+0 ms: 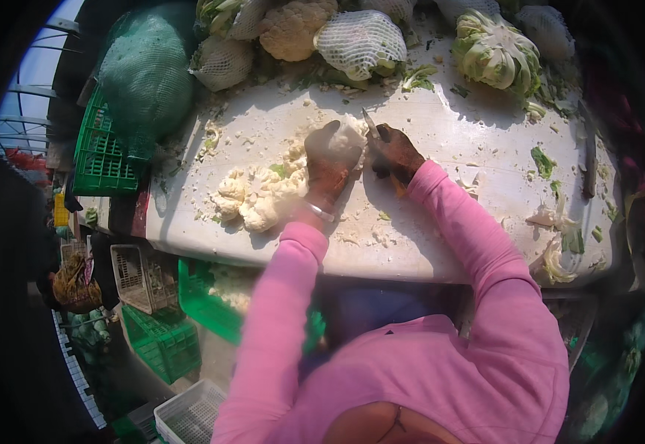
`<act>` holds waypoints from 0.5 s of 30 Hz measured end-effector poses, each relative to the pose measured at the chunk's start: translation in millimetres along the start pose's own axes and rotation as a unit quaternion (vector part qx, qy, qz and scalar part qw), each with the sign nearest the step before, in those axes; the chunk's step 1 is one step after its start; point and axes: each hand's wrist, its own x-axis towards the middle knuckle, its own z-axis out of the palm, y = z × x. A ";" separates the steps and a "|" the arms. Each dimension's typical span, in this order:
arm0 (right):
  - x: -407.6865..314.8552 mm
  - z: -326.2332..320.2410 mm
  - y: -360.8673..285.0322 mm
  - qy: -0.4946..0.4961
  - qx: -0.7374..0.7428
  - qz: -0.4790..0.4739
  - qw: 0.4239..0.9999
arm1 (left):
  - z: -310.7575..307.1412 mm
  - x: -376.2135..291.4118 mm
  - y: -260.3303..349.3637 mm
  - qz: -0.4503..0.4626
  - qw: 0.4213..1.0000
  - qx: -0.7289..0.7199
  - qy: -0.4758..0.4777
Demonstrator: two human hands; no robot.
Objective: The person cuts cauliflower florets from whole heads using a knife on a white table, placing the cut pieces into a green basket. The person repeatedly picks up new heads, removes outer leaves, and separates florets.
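My left hand [330,161] is closed around a pale piece of cauliflower [349,136] just above the white tabletop [278,125]. Close on its right, my right hand [395,151] grips a small knife [370,123], whose blade points up and away from me beside the cauliflower. The knife's handle is hidden in the fingers. Cut cauliflower florets [258,197] lie in a heap to the left of my left wrist, and some reach behind that hand.
Whole cauliflowers, several in white foam nets [361,44], line the far edge. A leafy cauliflower [497,53] sits far right, and a large knife [589,150] lies along the right edge. Below the table, a green crate [206,311] holds florets. A green mesh sack [147,83] stands far left.
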 end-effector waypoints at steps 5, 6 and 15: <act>-40.8 -11.7 -12.9 0.030 -0.155 -0.067 0.985 | 4.3 -6.5 16.8 0.031 0.985 0.171 -0.015; -48.3 -10.1 -15.4 0.090 -0.213 -0.114 0.966 | 6.3 -5.2 21.4 0.008 0.988 0.150 -0.016; -77.6 4.5 -13.8 0.061 -0.357 -0.121 0.924 | 16.7 -4.7 47.9 -0.055 0.961 0.261 -0.069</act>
